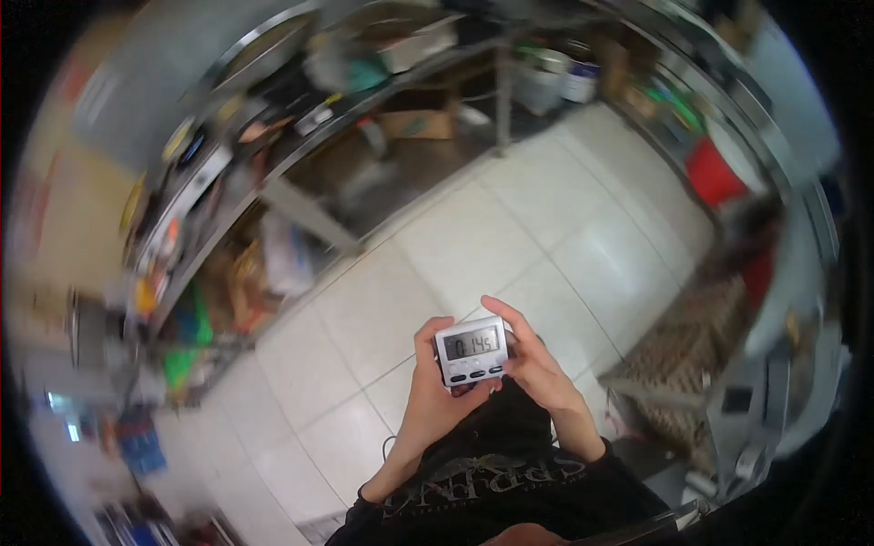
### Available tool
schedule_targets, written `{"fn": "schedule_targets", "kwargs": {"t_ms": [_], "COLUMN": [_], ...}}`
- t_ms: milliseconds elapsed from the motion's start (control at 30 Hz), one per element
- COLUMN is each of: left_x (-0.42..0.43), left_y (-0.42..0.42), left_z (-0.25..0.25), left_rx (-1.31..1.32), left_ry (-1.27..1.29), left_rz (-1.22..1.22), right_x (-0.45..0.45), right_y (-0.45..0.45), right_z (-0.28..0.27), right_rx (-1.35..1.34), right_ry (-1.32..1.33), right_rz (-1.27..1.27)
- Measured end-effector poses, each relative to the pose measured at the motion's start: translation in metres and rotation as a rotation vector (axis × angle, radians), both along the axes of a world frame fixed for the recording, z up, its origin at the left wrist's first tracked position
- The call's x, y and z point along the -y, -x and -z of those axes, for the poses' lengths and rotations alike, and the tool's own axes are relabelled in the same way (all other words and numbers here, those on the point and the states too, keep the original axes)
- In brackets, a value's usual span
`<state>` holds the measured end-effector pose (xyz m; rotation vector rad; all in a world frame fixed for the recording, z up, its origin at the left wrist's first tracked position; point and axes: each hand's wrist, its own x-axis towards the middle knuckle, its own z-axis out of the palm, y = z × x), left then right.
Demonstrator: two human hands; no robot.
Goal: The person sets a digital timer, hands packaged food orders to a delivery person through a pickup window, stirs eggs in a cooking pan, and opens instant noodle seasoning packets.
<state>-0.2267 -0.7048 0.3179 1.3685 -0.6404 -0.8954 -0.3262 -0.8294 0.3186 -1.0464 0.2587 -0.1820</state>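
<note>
A small white digital timer (472,349) is held up in front of my black shirt, its grey screen showing dark digits and several dark buttons below. My left hand (436,387) grips its left side and lower edge, fingers wrapped behind it. On the right side, my right hand (535,364) holds the timer, with the index finger stretched along its top right corner and the thumb near the right-hand button.
Metal shelving (314,214) with boxes and bags runs along the upper left. A red bucket (715,173) stands at the upper right. Pale floor tiles (473,237) lie beneath. A patterned brown surface (692,355) is at the right.
</note>
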Motion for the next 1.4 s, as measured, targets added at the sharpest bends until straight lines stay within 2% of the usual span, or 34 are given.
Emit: {"fn": "schedule_targets", "kwargs": {"t_ms": [33,100,133,267,333,367,467,567,600,633,700,767,900,967,1067,1300,1400], "left_x": [-0.035,-0.105,-0.080,-0.178,-0.217,-0.199,-0.208,-0.216,-0.293,-0.315,-0.341,-0.360,-0.419,-0.451,-0.495,-0.568,-0.582], "left_y": [-0.020,-0.056,-0.005,0.013,0.024,0.031,0.017,-0.011,-0.046,-0.065,-0.098,-0.125,-0.209,-0.246,-0.296,-0.412,-0.451], "left_z": [-0.016,-0.013,-0.016,-0.039,-0.060,-0.073,-0.070,-0.095,-0.110,-0.118,-0.122,-0.121,-0.122,-0.123,-0.117,-0.121,-0.118], "left_rx": [0.046,0.064,0.141,0.150,0.065,0.054,0.104,0.079,0.049,0.085,0.119,0.041,0.038,0.058,-0.053,0.095,0.078], "left_ry": [-0.022,0.007,-0.006,-0.045,0.007,0.015,0.013,0.009,0.029,-0.019,-0.064,0.069,0.045,0.002,0.072,0.079,0.106], "left_rz": [-0.091,-0.276,-0.380,-0.713,-0.813,-0.849,-0.960,-0.944,-0.940,-0.945,-0.963,-1.071,-1.113,-1.075,-1.022,-0.835,-0.779], "right_x": [-0.028,-0.087,-0.058,-0.149,-0.192,-0.176,-0.191,-0.203,-0.281,-0.304,-0.334,-0.357,-0.415,-0.443,-0.481,-0.544,-0.554], "right_y": [-0.031,-0.093,-0.057,-0.090,-0.094,-0.093,-0.120,-0.151,-0.185,-0.205,-0.242,-0.272,-0.365,-0.407,-0.450,-0.541,-0.572], "right_z": [-0.005,-0.011,-0.011,-0.033,-0.052,-0.066,-0.061,-0.084,-0.104,-0.113,-0.117,-0.118,-0.125,-0.124,-0.113,-0.121,-0.129], "right_rx": [0.040,0.085,0.197,0.204,0.173,0.163,0.247,0.301,0.239,0.206,0.214,0.200,0.112,0.103,0.087,0.164,0.036], "right_ry": [-0.078,0.002,0.038,0.110,-0.002,0.003,0.037,0.147,0.143,0.116,0.146,0.186,0.140,0.155,0.004,0.158,0.140], "right_rz": [-0.135,-0.319,-0.420,-0.755,-0.839,-0.876,-0.916,-0.904,-0.893,-0.880,-0.893,-0.935,-1.029,-1.056,-1.054,-0.866,-0.849]}}
